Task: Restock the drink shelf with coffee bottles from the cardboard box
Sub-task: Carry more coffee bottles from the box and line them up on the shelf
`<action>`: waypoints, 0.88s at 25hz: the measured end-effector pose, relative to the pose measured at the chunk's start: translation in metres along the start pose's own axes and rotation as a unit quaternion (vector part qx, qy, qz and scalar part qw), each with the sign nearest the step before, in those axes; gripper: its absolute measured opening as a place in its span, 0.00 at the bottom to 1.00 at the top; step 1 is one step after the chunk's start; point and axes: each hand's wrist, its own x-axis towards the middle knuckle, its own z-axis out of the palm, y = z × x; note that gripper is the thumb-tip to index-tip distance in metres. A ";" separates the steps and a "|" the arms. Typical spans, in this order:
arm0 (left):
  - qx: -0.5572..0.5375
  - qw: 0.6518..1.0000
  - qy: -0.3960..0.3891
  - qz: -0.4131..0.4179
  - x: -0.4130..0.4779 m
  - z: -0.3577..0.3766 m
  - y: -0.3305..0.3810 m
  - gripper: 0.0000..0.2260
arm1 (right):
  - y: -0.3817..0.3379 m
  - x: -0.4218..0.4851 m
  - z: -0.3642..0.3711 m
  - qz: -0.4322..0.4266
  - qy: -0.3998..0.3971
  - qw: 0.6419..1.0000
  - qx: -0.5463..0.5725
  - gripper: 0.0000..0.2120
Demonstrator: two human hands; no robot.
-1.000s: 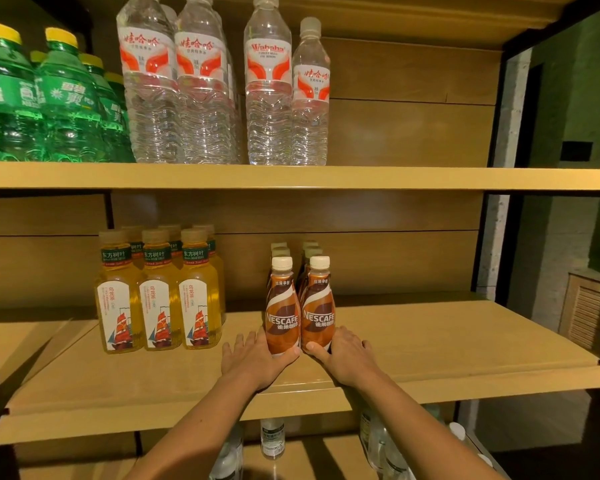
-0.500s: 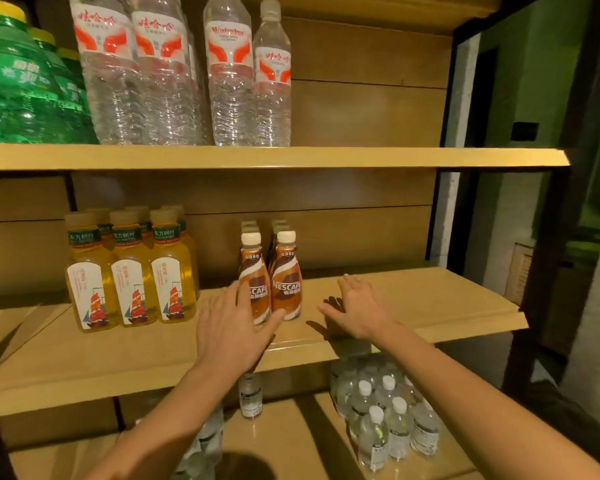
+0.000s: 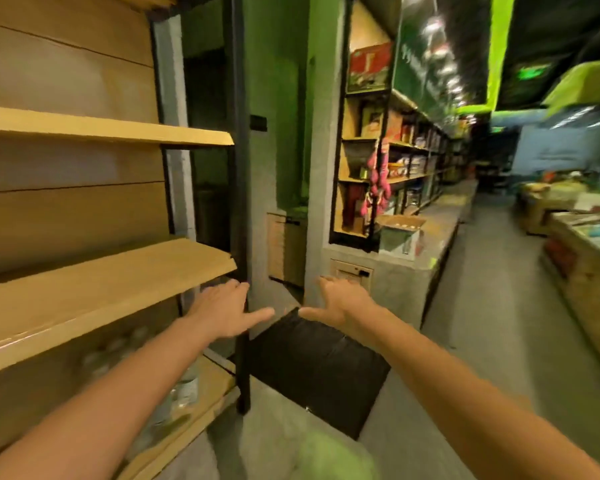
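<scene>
My view faces right, past the end of the wooden drink shelf (image 3: pixel 94 289), whose bare right part fills the left side. No coffee bottles are in sight. My left hand (image 3: pixel 227 311) and my right hand (image 3: pixel 336 301) both hang in the air with fingers spread and nothing in them, just right of the shelf's black end post (image 3: pixel 241 202). An open cardboard box (image 3: pixel 399 237) stands on a grey ledge further down the aisle, well beyond both hands. The picture is blurred.
A black mat (image 3: pixel 319 368) lies on the floor under my hands. Blurred clear bottles (image 3: pixel 184 389) sit on the bottom shelf. More stocked shelves (image 3: pixel 395 157) line the aisle on the left, and wooden display crates (image 3: pixel 586 258) stand on the right.
My hands left the two coffee bottles on the shelf and swung right with my head. The bottles are now out of view and both hands are in the air beside the shelf's end.
</scene>
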 end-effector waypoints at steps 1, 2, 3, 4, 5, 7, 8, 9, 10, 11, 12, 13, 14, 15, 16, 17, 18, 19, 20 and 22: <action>-0.020 0.999 -0.019 0.021 0.016 0.003 0.037 0.38 | 0.039 -0.014 -0.006 0.030 0.003 1.000 0.000 0.37; -0.037 0.998 -0.029 0.044 0.028 0.005 0.072 0.37 | 0.073 -0.030 -0.011 0.058 0.005 0.998 0.000 0.37; -0.047 0.996 -0.036 0.072 0.039 0.009 0.107 0.36 | 0.106 -0.045 -0.017 0.084 0.011 0.996 0.004 0.36; -0.060 0.992 -0.038 0.105 0.048 0.012 0.146 0.35 | 0.139 -0.061 -0.024 0.105 0.018 0.994 0.005 0.35; -0.075 0.987 -0.041 0.135 0.055 0.013 0.183 0.33 | 0.171 -0.076 -0.030 0.123 0.023 0.992 0.004 0.33; -0.117 0.974 -0.051 0.186 0.073 0.017 0.262 0.30 | 0.241 -0.107 -0.046 0.154 0.023 0.988 -0.023 0.33; -0.139 0.968 -0.059 0.201 0.083 0.019 0.298 0.30 | 0.274 -0.120 -0.054 0.176 0.016 0.984 -0.034 0.33; -0.157 0.963 -0.065 0.211 0.092 0.023 0.335 0.32 | 0.308 -0.133 -0.061 0.198 0.011 0.979 -0.042 0.34; -0.164 0.959 -0.067 0.222 0.102 0.027 0.369 0.35 | 0.342 -0.143 -0.067 0.219 0.006 0.974 -0.050 0.34; -0.163 0.955 -0.068 0.239 0.113 0.031 0.406 0.36 | 0.378 -0.154 -0.074 0.241 0.002 0.969 -0.062 0.36; -0.158 0.952 -0.066 0.254 0.122 0.033 0.439 0.36 | 0.408 -0.165 -0.081 0.263 -0.002 0.962 -0.072 0.37; -0.156 0.949 -0.064 0.266 0.130 0.035 0.469 0.36 | 0.439 -0.173 -0.085 0.280 -0.001 0.957 -0.077 0.37; -0.151 0.947 -0.062 0.276 0.139 0.036 0.499 0.35 | 0.465 -0.181 -0.090 0.292 -0.001 0.953 -0.077 0.37; -0.140 0.948 -0.063 0.280 0.148 0.037 0.525 0.34 | 0.489 -0.186 -0.093 0.299 -0.003 0.951 -0.078 0.36; -0.128 0.947 -0.065 0.286 0.160 0.038 0.553 0.34 | 0.514 -0.191 -0.096 0.308 -0.005 0.948 -0.081 0.36; -0.123 0.945 -0.068 0.296 0.171 0.040 0.576 0.34 | 0.536 -0.193 -0.098 0.316 -0.005 0.945 -0.086 0.35; -0.118 0.942 -0.074 0.307 0.182 0.043 0.598 0.35 | 0.555 -0.192 -0.100 0.324 -0.005 0.942 -0.090 0.35; -0.112 0.938 -0.078 0.319 0.194 0.047 0.619 0.36 | 0.573 -0.191 -0.101 0.327 -0.002 0.941 -0.091 0.34; -0.107 0.935 -0.078 0.329 0.206 0.052 0.638 0.37 | 0.590 -0.188 -0.100 0.328 0.001 0.940 -0.092 0.33; -0.088 0.931 -0.069 0.349 0.234 0.062 0.675 0.38 | 0.628 -0.174 -0.098 0.335 0.000 0.938 -0.095 0.31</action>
